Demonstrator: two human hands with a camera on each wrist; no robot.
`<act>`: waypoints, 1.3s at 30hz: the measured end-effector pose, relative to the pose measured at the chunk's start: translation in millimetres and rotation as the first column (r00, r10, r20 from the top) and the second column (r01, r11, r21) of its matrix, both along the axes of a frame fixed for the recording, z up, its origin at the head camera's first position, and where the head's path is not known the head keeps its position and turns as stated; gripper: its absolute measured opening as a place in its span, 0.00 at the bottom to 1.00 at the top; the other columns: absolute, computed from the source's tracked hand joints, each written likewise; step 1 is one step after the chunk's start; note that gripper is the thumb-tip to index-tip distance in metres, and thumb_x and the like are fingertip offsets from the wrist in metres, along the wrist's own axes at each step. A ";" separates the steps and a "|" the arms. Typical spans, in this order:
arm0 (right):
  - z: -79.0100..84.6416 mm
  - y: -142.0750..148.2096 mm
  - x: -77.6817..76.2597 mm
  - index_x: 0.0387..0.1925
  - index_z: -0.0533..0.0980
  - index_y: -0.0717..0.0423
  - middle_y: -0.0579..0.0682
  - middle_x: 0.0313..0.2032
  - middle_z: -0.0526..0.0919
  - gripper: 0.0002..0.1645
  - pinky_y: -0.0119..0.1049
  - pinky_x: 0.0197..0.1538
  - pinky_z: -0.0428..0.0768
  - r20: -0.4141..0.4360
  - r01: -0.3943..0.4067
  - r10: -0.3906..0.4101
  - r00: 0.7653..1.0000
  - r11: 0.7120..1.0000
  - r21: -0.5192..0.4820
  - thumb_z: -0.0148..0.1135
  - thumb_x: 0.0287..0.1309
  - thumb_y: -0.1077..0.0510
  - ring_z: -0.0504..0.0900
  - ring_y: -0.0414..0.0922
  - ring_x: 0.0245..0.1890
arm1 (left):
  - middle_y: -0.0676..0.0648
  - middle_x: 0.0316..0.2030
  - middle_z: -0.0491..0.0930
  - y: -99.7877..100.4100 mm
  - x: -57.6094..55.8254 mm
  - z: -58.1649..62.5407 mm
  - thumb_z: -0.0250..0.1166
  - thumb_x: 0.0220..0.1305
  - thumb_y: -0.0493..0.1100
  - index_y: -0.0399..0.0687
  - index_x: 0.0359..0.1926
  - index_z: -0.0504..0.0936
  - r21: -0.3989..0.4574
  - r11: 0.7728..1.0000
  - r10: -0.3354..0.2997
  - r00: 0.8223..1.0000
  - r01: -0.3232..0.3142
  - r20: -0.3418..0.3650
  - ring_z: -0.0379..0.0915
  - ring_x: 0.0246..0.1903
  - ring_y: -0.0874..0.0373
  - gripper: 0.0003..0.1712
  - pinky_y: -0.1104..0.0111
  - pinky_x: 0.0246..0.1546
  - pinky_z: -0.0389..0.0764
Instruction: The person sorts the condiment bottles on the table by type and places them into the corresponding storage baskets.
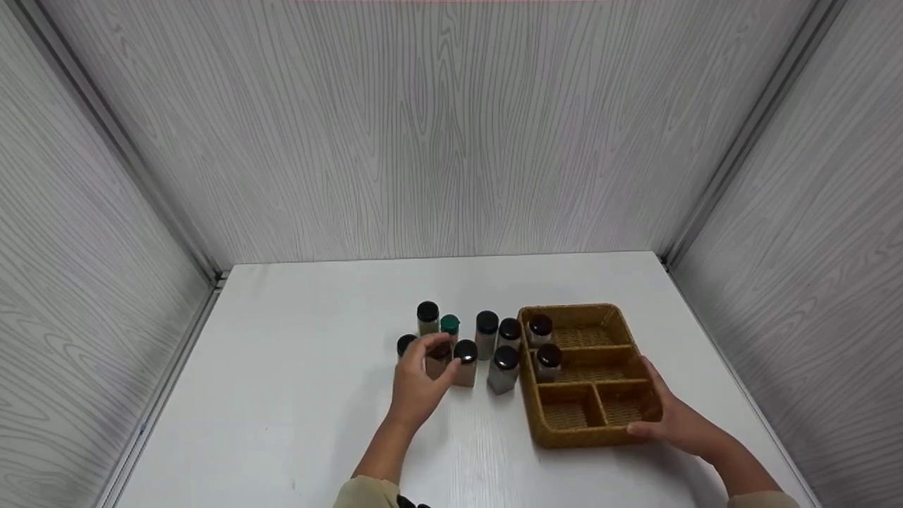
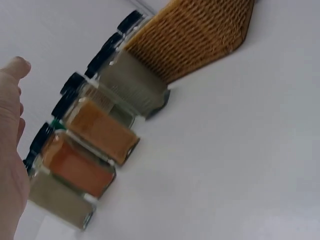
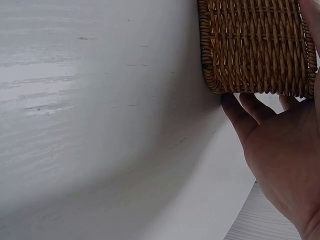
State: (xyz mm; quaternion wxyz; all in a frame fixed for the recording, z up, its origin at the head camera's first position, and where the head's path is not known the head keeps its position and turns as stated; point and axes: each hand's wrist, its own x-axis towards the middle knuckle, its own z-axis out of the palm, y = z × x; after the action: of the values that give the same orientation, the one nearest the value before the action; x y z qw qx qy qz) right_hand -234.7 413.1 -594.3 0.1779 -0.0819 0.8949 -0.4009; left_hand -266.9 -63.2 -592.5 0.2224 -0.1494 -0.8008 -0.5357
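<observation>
My left hand (image 1: 416, 384) is over a cluster of spice jars, its thumb and fingers spread apart around the dark-lidded jar (image 1: 437, 367) with brownish-red contents. Beside the thumb stands a black-lidded jar (image 1: 465, 374) of orange-brown powder. In the left wrist view, the hand (image 2: 11, 135) lies at the left edge, apart from a jar of red powder (image 2: 77, 167). My right hand (image 1: 681, 423) grips the near right corner of a divided wicker basket (image 1: 585, 439), thumb on the front and fingers along the right side. Two dark-lidded jars (image 1: 548, 363) stand inside its left end.
Several more jars stand close together left of the basket, including a green-lidded jar (image 1: 450, 324), a tall black-lidded jar (image 1: 486, 335) and a jar of grey contents (image 1: 503, 377) near the basket's wall. The white table (image 1: 282, 395) meets grey wood-grain panels (image 1: 437, 141) behind and on both sides.
</observation>
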 end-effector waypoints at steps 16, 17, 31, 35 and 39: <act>-0.8 -0.3 -1.5 0.86 0.20 0.39 0.74 0.85 0.28 0.81 0.86 0.73 0.56 -0.016 -0.004 0.003 1.000 1.000 -0.018 0.78 0.65 0.49 0.38 0.84 0.81 | 0.47 0.65 0.82 -47.5 -6.4 -8.2 0.80 0.65 0.41 0.47 0.68 0.80 -0.048 0.987 0.158 0.986 -0.155 0.045 0.78 0.69 0.50 0.32 0.52 0.73 0.79; -0.8 -0.2 -1.7 0.87 0.20 0.39 0.74 0.85 0.28 0.81 0.86 0.73 0.56 -0.016 -0.002 0.002 1.000 1.000 -0.018 0.79 0.65 0.49 0.38 0.84 0.81 | 0.47 0.65 0.82 -49.1 -7.7 -9.4 0.80 0.65 0.41 0.46 0.68 0.80 -0.042 0.986 0.161 0.986 -0.159 0.052 0.78 0.69 0.49 0.32 0.51 0.73 0.79; -1.0 1.6 -2.5 0.86 0.18 0.37 0.72 0.85 0.23 0.79 0.88 0.74 0.48 -0.003 -0.012 0.012 1.000 0.999 -0.030 0.76 0.68 0.48 0.32 0.83 0.81 | 0.44 0.70 0.79 -64.5 -18.0 -17.9 0.76 0.70 0.43 0.45 0.72 0.76 -0.046 0.986 0.167 0.970 -0.162 0.176 0.74 0.73 0.45 0.33 0.49 0.77 0.75; -1.0 1.4 -2.0 0.86 0.18 0.38 0.72 0.85 0.23 0.79 0.87 0.74 0.49 0.001 -0.009 0.009 1.000 1.000 -0.030 0.76 0.68 0.47 0.32 0.83 0.81 | 0.44 0.72 0.78 -67.1 -18.9 -19.4 0.76 0.71 0.44 0.45 0.74 0.75 -0.040 0.991 0.135 0.962 -0.129 0.236 0.72 0.75 0.45 0.34 0.51 0.79 0.73; -1.3 2.2 -1.7 0.86 0.18 0.37 0.73 0.85 0.24 0.80 0.87 0.74 0.50 -0.001 -0.007 0.007 1.000 1.000 -0.030 0.76 0.68 0.47 0.33 0.83 0.81 | 0.43 0.71 0.79 -68.1 -21.0 -21.8 0.75 0.71 0.43 0.44 0.73 0.76 -0.042 0.992 0.127 0.950 -0.119 0.284 0.73 0.75 0.45 0.33 0.54 0.79 0.73</act>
State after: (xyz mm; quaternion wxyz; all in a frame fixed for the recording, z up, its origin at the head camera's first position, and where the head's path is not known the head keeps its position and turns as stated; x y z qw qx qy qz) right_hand -236.4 415.3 -595.6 0.1776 -0.0879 0.8887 -0.4135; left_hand -287.9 -131.3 -614.3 0.1353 -0.0229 -0.8388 -0.5268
